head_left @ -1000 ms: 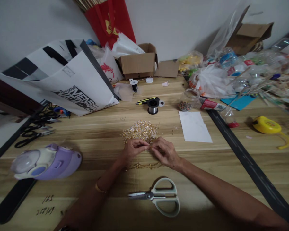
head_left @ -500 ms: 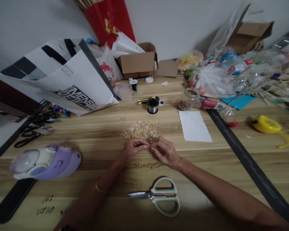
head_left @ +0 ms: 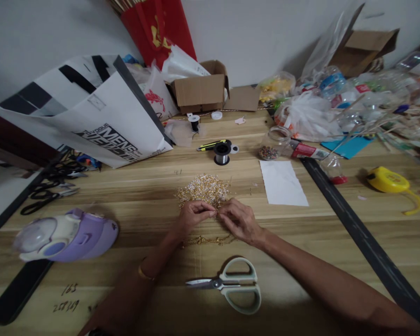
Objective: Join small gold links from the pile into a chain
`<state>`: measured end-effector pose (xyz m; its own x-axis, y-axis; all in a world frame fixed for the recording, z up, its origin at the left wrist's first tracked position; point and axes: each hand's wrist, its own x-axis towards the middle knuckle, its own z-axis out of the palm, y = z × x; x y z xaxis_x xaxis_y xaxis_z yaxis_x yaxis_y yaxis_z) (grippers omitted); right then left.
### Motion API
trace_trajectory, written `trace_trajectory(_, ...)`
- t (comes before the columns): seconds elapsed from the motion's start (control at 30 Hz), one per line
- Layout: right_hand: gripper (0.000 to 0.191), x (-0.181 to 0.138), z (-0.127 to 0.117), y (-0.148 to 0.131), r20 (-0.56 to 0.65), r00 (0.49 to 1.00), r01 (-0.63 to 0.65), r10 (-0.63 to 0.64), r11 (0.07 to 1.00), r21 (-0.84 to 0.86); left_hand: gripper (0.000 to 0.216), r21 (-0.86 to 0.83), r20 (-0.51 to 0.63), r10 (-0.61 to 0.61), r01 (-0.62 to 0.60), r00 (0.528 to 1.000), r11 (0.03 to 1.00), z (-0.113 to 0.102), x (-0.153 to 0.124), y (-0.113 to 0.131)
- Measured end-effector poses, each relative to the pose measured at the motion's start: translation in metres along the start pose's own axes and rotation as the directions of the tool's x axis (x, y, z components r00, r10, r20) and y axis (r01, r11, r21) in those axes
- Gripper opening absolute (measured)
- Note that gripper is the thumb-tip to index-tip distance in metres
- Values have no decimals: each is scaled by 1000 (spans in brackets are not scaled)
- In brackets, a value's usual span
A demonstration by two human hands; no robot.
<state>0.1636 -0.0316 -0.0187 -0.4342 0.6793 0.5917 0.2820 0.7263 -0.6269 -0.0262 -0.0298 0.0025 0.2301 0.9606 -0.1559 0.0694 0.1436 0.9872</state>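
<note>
My left hand point(head_left: 195, 217) and my right hand point(head_left: 241, 221) meet fingertip to fingertip at the near edge of a heap of small gold and clear beads point(head_left: 205, 189). Both are pinched closed. Whatever lies between the fingertips is too small to make out. Just below the hands a gold beaded chain point(head_left: 210, 241) stretches sideways on the table. Nearer to me lie scissors point(head_left: 224, 283) with pale handles, blades pointing left. Beyond the heap stands a black spool of thin wire point(head_left: 222, 154), with a yellow and black utility knife point(head_left: 210, 145) behind it.
A purple bottle point(head_left: 80, 235) lies at left, near black-handled tools point(head_left: 45, 196) and a large white paper bag point(head_left: 112, 116). To the right are a white paper sheet point(head_left: 283, 183), a bead jar point(head_left: 275, 143) and a yellow tape measure point(head_left: 387, 179). Cardboard boxes point(head_left: 199, 91) and plastic bags line the wall.
</note>
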Motion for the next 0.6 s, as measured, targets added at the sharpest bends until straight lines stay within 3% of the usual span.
trace_trajectory(0.6, 5, -2, 1, 1, -31, 999, 29, -28, 999, 25, 23, -16, 51, 103, -102, 993, 995, -2, 0, -1)
